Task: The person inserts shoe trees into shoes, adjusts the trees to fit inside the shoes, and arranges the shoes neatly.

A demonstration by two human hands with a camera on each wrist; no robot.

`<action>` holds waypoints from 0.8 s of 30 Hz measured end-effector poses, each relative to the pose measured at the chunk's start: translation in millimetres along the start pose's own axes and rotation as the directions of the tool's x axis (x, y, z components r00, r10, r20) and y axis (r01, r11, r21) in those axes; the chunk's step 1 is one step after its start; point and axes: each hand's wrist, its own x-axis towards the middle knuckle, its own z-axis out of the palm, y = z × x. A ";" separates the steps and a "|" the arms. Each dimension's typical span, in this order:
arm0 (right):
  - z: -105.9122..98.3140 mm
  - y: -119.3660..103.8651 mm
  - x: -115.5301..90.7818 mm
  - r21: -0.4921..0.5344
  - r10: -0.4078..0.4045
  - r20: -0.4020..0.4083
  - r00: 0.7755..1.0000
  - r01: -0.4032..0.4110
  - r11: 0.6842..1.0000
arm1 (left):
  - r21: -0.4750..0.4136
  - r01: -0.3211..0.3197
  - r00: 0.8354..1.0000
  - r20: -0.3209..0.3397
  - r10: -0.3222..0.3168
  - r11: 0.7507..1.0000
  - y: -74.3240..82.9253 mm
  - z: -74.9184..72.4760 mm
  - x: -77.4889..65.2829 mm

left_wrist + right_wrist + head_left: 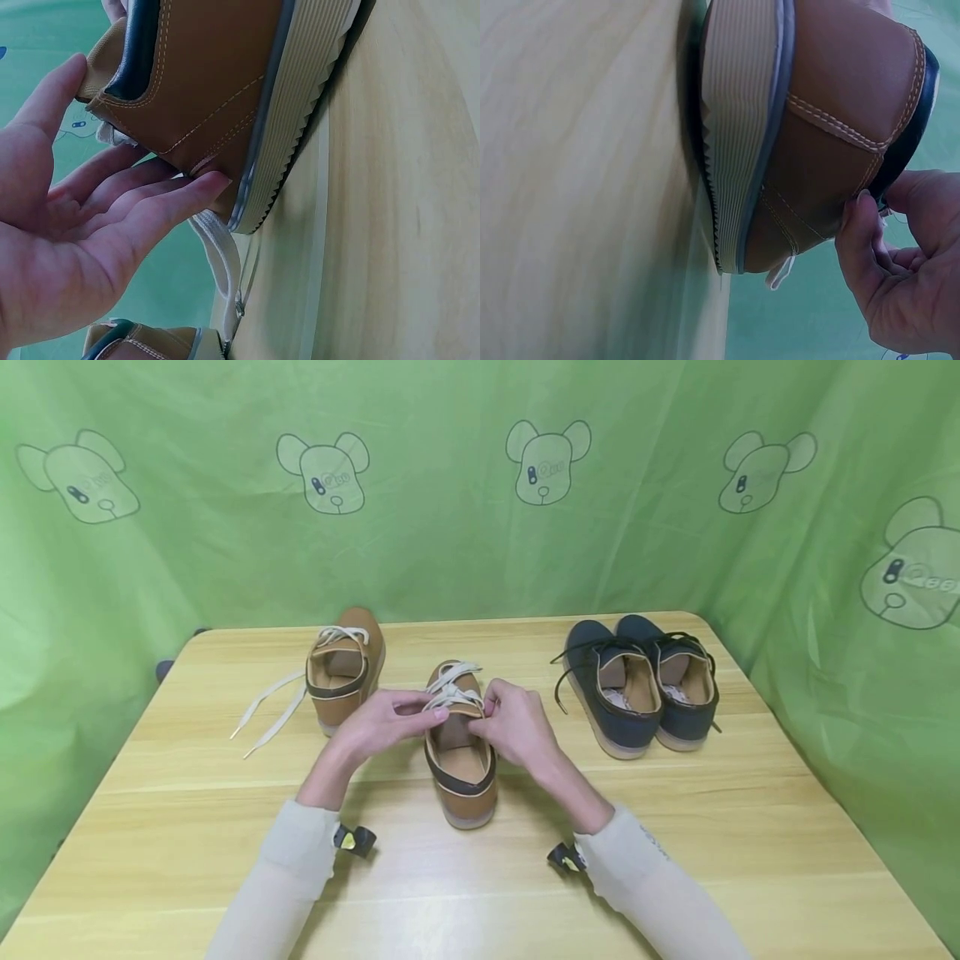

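Note:
A brown shoe (468, 802) with white laces (453, 695) stands upright mid-table, toe away from me. My left hand (381, 722) is at its left side. In the left wrist view, its thumb (64, 86) touches the shoe's tongue (105, 64), while loosely straight fingers lie along the brown side. On the other side my right hand (521, 731) pinches the edge of the shoe opening below the laces. The right wrist view shows that thumb and finger at the dark collar (904, 157). Fingertips near the laces are partly hidden.
A second brown shoe (341, 708) stands back left, its loose white lace ends (273, 693) trailing on the wooden table (225, 860). Two dark blue shoes (622, 731) with black laces stand side by side at right. A green curtain (442, 560) surrounds the table's back and sides.

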 end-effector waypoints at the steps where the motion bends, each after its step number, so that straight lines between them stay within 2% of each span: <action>1: 0.2 -0.3 0.1 -0.005 0.000 -0.002 1.000 0.000 1.000 | -0.005 -0.001 1.000 0.000 0.001 1.000 0.1 -0.1 -0.2; 5: 1.1 -0.8 0.4 -0.020 0.004 -0.009 1.000 -0.005 1.000 | -0.023 -0.001 1.000 0.004 0.001 1.000 0.4 -0.5 -0.4; 24: 4.8 -0.8 0.7 -0.026 -0.025 -0.045 0.999 0.024 0.999 | 0.008 0.014 1.000 0.002 -0.014 1.000 1.0 -2.3 -0.8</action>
